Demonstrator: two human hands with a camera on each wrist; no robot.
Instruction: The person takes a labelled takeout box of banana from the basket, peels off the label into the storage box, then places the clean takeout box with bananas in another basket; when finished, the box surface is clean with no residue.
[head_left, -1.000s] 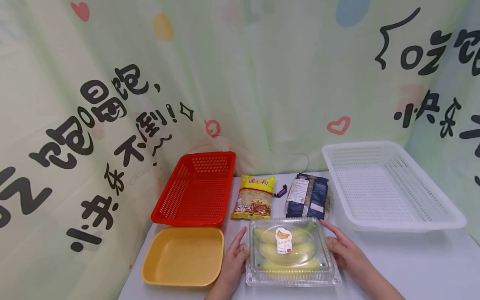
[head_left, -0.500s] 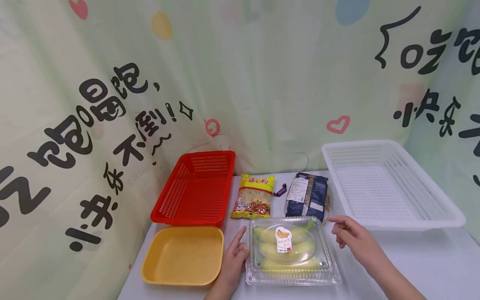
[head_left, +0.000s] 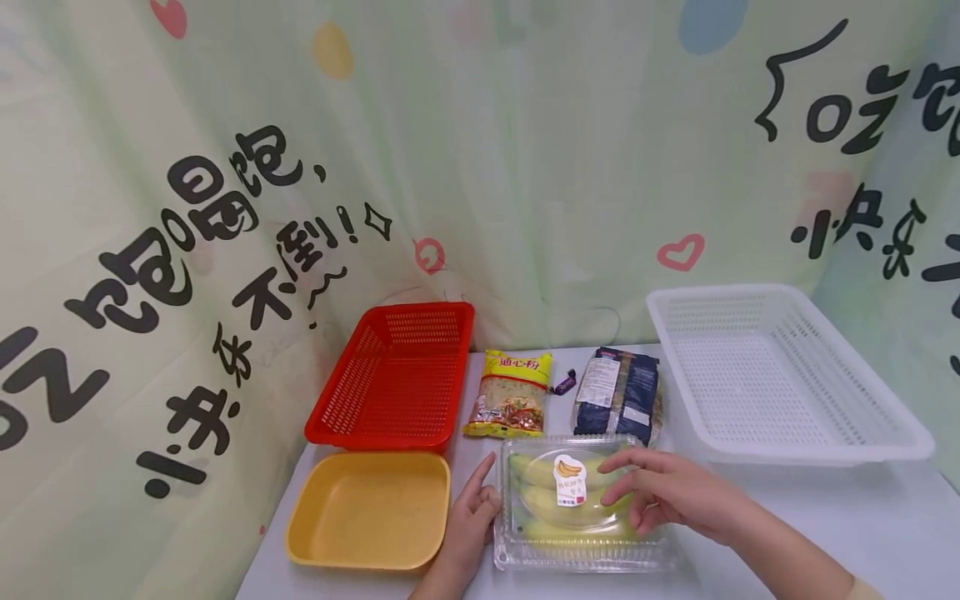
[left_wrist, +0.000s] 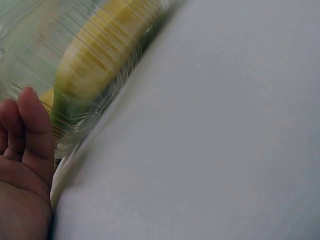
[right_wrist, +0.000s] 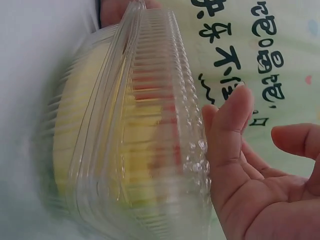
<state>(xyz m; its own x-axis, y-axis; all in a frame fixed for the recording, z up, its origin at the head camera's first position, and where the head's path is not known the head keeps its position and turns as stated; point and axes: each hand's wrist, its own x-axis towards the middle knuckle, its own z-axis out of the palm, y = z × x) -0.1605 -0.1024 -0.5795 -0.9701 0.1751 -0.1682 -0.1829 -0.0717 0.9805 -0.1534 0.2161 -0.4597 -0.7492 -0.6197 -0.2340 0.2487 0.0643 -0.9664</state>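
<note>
Since the earlier frames, the right hand has moved from beside the clear plastic box to above its right half, while the left hand stays at the box's left side. Nearest the viewer, the left hand has its index finger straight and its other fingers bent, gripping nothing. The right hand's fingers are spread and loosely bent, also holding nothing; whether a fingertip touches the lid cannot be told.

Between the hands, the box sits flat on the pale worktop, lid on, with bananas inside and a white sticker on top. Its walls look thin, so a light touch probably suits it: the left hand serves best as a quiet side stop, and the right should work near the stiffer rim, since pressing mid-lid could buckle the plastic or bruise the fruit.

Left of the box is a yellow tub. Farther back, left to right, stand a red basket, a yellow pasta bag, a small purple packet, a dark blue bag and a white basket. A pale green curtain hangs behind everything.
</note>
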